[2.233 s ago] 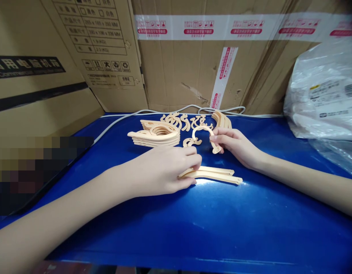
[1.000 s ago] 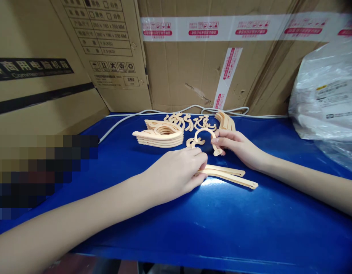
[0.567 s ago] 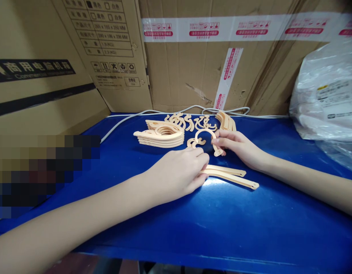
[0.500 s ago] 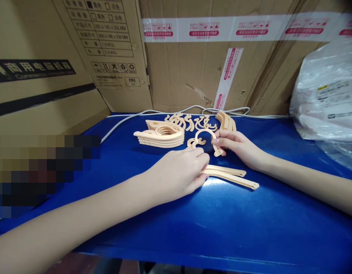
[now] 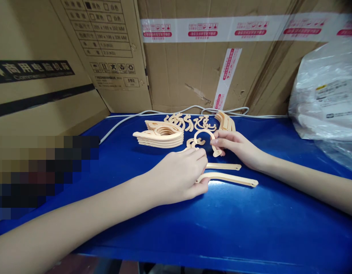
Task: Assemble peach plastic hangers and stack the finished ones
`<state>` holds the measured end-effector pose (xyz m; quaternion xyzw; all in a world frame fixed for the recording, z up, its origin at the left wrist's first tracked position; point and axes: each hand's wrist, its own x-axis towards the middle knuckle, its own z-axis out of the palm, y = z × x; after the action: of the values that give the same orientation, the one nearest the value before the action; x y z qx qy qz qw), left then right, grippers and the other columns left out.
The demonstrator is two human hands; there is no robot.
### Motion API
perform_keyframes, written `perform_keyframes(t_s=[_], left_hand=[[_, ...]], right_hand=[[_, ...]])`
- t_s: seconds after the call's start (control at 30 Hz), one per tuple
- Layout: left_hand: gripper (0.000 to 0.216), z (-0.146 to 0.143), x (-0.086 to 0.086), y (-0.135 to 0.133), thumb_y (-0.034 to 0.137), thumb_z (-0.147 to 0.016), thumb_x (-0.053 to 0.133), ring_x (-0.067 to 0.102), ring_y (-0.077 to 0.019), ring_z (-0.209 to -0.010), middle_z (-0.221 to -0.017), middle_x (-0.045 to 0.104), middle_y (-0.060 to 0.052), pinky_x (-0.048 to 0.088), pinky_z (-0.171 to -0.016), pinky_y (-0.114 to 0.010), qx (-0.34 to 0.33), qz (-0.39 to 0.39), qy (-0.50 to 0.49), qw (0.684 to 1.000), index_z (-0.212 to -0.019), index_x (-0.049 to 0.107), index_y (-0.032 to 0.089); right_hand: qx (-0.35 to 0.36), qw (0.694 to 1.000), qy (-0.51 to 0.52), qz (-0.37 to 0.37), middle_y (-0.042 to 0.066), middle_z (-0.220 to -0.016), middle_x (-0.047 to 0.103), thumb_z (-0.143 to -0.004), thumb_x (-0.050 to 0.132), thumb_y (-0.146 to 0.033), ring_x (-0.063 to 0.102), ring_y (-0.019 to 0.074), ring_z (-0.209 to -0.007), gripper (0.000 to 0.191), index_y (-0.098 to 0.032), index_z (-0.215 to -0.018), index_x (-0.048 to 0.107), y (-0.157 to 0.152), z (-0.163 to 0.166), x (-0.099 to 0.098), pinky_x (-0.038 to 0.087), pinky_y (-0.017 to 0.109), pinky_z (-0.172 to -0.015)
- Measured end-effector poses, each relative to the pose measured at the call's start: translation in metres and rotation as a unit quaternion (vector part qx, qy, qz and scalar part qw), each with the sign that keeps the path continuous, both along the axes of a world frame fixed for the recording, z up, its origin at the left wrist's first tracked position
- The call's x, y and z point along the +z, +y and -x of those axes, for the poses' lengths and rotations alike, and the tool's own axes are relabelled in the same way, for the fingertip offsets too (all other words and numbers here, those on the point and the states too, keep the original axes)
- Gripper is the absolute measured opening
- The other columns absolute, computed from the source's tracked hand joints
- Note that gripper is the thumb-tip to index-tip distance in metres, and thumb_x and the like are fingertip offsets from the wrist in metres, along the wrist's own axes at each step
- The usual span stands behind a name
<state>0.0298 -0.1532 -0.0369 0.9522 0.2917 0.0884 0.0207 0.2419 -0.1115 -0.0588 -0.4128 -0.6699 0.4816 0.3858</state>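
Observation:
My left hand (image 5: pixel 178 173) is closed on the near ends of two long cream plastic hanger arms (image 5: pixel 230 179) that lie on the blue table (image 5: pixel 221 228); the arms are spread apart into a narrow V. My right hand (image 5: pixel 239 148) pinches a cream hook piece (image 5: pixel 204 134), a C-shaped curve, just behind the arms. Both hands are close together at the middle of the table.
A stack of cream hanger bodies (image 5: pixel 160 136) lies behind my left hand, with several loose hooks (image 5: pixel 190 121) and more arms (image 5: pixel 226 120) further back. A white cable (image 5: pixel 127 117) runs along the rear. Cardboard boxes (image 5: pixel 193 68) wall the back and left; a plastic bag (image 5: pixel 327 91) sits right.
The two long arms have spread apart, the upper one swinging away from the lower. My right hand with the hook has barely moved.

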Motion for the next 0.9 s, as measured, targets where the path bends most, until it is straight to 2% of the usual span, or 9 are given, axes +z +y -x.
perform_keyframes(t_s=[0.2, 0.37, 0.47, 0.57, 0.67, 0.77, 0.83, 0.9], left_hand=[[0.013, 0.002, 0.001, 0.006, 0.026, -0.092, 0.050, 0.053, -0.0141, -0.069, -0.085, 0.059, -0.002, 0.034, -0.058, -0.025, 0.026, -0.013, -0.041, 0.999, -0.084, 0.053, 0.016], [0.020, 0.004, 0.003, 0.010, 0.029, -0.100, 0.039, 0.050, -0.0150, -0.066, -0.077, 0.056, 0.000, 0.033, -0.060, -0.027, 0.040, -0.031, -0.059, 0.997, -0.091, 0.052, 0.016], [0.018, 0.006, 0.005, 0.014, 0.027, -0.100, 0.039, 0.050, -0.0149, -0.068, -0.078, 0.055, 0.000, 0.033, -0.062, -0.028, 0.048, 0.011, -0.098, 0.994, -0.091, 0.050, 0.017], [0.015, 0.008, 0.006, 0.018, 0.027, -0.099, 0.042, 0.049, -0.0131, -0.072, -0.080, 0.054, 0.001, 0.036, -0.065, -0.026, 0.037, 0.103, -0.185, 0.977, -0.091, 0.050, 0.018], [0.013, 0.009, 0.007, 0.022, 0.029, -0.098, 0.047, 0.047, -0.0102, -0.069, -0.081, 0.051, 0.002, 0.037, -0.063, -0.023, 0.024, 0.240, -0.307, 0.921, -0.092, 0.050, 0.018], [0.011, 0.010, 0.012, 0.025, 0.031, -0.096, 0.051, 0.039, -0.0073, -0.058, -0.075, 0.044, 0.004, 0.031, -0.050, -0.019, 0.040, 0.396, -0.403, 0.824, -0.097, 0.049, 0.020], [0.012, 0.010, 0.016, 0.026, 0.030, -0.095, 0.053, 0.039, -0.0067, -0.058, -0.075, 0.045, 0.004, 0.030, -0.047, -0.016, 0.054, 0.457, -0.445, 0.768, -0.102, 0.050, 0.022], [0.014, 0.010, 0.019, 0.027, 0.030, -0.095, 0.055, 0.046, -0.0071, -0.064, -0.080, 0.049, 0.002, 0.034, -0.051, -0.015, 0.068, 0.486, -0.469, 0.734, -0.106, 0.053, 0.021]], right_hand=[[0.000, 1.000, 0.008, 0.028, -0.005, -0.059, 0.054, -0.074, 0.072, -0.037, 0.045, 0.0087, -0.054, 0.023, -0.018, -0.072, 0.058, 0.001, 0.001, 0.002, 0.037, 0.025, -0.056], [-0.006, 0.998, 0.018, 0.059, -0.005, -0.057, 0.053, -0.074, 0.072, -0.042, 0.045, 0.0089, -0.053, 0.028, -0.019, -0.072, 0.057, 0.000, 0.001, 0.002, 0.036, 0.025, -0.054], [0.002, 0.999, 0.012, 0.037, -0.004, -0.059, 0.054, -0.075, 0.072, -0.040, 0.046, 0.0089, -0.056, 0.025, -0.018, -0.073, 0.059, -0.001, 0.001, 0.002, 0.037, 0.025, -0.057], [0.000, 1.000, -0.002, 0.024, -0.004, -0.060, 0.054, -0.077, 0.069, -0.037, 0.047, 0.0095, -0.057, 0.022, -0.018, -0.073, 0.060, -0.002, 0.001, 0.003, 0.038, 0.026, -0.057], [-0.009, 1.000, -0.013, 0.011, -0.003, -0.060, 0.055, -0.079, 0.066, -0.035, 0.048, 0.0099, -0.057, 0.020, -0.018, -0.070, 0.059, -0.002, 0.001, 0.004, 0.037, 0.026, -0.056], [0.001, 1.000, -0.005, 0.002, -0.003, -0.060, 0.055, -0.081, 0.064, -0.035, 0.047, 0.0092, -0.056, 0.021, -0.018, -0.070, 0.058, -0.001, 0.001, 0.002, 0.037, 0.026, -0.057], [0.009, 1.000, -0.001, 0.003, -0.003, -0.061, 0.056, -0.082, 0.064, -0.034, 0.046, 0.0086, -0.056, 0.021, -0.018, -0.071, 0.058, 0.000, 0.000, 0.000, 0.037, 0.025, -0.057], [0.011, 1.000, 0.001, 0.003, -0.003, -0.061, 0.057, -0.083, 0.064, -0.034, 0.046, 0.0083, -0.056, 0.021, -0.017, -0.071, 0.058, 0.001, 0.000, -0.001, 0.037, 0.025, -0.058]])
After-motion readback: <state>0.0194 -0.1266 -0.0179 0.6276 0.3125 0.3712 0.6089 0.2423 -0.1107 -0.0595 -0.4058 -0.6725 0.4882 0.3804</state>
